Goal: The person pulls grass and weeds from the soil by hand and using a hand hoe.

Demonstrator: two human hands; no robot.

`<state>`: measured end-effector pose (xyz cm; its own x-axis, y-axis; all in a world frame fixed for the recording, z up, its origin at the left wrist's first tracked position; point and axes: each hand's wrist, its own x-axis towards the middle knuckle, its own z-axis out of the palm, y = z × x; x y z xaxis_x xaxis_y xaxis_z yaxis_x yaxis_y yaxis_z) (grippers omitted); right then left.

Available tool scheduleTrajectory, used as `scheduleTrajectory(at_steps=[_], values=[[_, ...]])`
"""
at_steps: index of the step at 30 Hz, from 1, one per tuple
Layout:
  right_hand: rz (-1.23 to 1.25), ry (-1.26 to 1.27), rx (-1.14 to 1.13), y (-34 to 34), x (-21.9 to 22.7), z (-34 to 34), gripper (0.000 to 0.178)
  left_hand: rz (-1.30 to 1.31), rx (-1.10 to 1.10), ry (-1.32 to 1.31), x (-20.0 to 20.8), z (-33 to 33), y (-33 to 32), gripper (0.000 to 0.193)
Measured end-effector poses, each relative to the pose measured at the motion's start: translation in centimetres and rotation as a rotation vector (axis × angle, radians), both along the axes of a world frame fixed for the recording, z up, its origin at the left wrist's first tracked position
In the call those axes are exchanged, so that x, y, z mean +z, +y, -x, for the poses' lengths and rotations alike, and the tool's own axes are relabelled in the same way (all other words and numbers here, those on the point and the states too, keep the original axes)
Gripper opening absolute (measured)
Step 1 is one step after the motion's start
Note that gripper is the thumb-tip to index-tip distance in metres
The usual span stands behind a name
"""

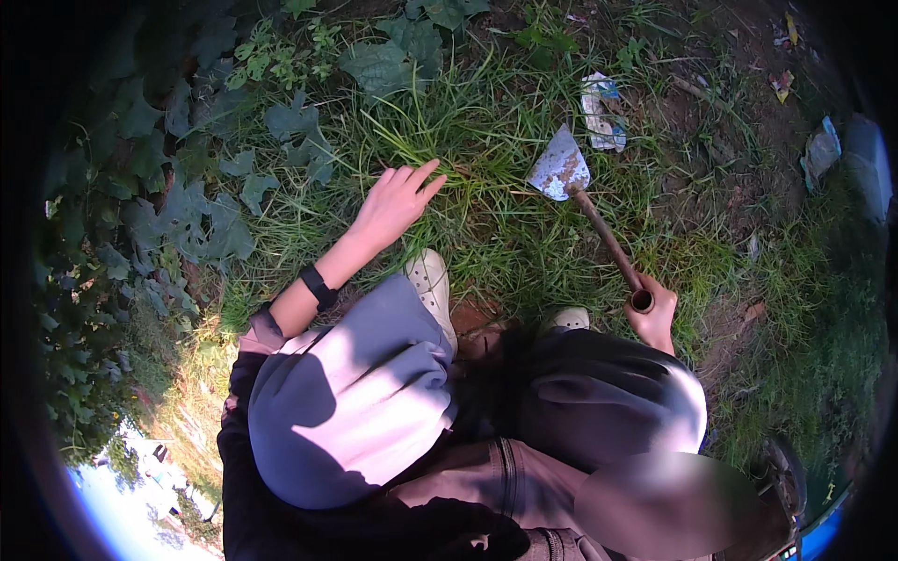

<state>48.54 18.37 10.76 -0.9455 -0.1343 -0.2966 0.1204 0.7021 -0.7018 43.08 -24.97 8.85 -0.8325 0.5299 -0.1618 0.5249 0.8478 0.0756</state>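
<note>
Left hand (398,199): open, fingers somewhat apart, palm down, reaching to a grass tuft (458,140); whether the fingertips touch its blades, cannot tell. A black band (319,287) sits on the left wrist.

Right hand (652,313): closed around the tool (600,227) near the open, hollow end of its tubular handle.

Tool position: runs obliquely from the right hand, away from the person and toward the left. Its pale, roughly triangular blade (561,168) is at the far end, over the grass, tip directed away from the person, flecked with brown. Blade lies to the right of the left hand and apart from it; whether it presses on the ground, cannot tell.

Surroundings: a torn wrapper (593,103) lies just beyond the blade, near the grass's border with bare soil (692,140). Broad leaves (201,220) line the grass's left edge. Pale shoes (430,290) stand at its near edge, between the hands.
</note>
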Motion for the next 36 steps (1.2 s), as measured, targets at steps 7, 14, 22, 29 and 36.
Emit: scheduleTrajectory(at_steps=[7,14,22,29,36], values=[[0.063,0.004,-0.081,-5.0,-5.4,4.3,0.027,-0.357,0.112,-0.106,4.8,-1.9,2.8,0.04],[0.136,0.02,-0.135,-12.1,-6.5,10.2,0.022,-0.457,0.185,-0.044,5.9,-0.7,3.9,0.029],[0.086,0.003,-0.239,-4.5,-3.5,4.0,0.031,-0.444,0.146,-0.027,6.2,1.0,2.9,0.021],[-0.011,0.085,-0.32,-6.1,-6.5,7.8,0.019,-0.454,0.11,-0.069,7.5,4.0,3.6,0.023],[-0.019,0.066,-0.272,-6.4,-5.4,10.6,0.021,-0.427,0.064,-0.054,7.9,5.8,3.8,0.025]])
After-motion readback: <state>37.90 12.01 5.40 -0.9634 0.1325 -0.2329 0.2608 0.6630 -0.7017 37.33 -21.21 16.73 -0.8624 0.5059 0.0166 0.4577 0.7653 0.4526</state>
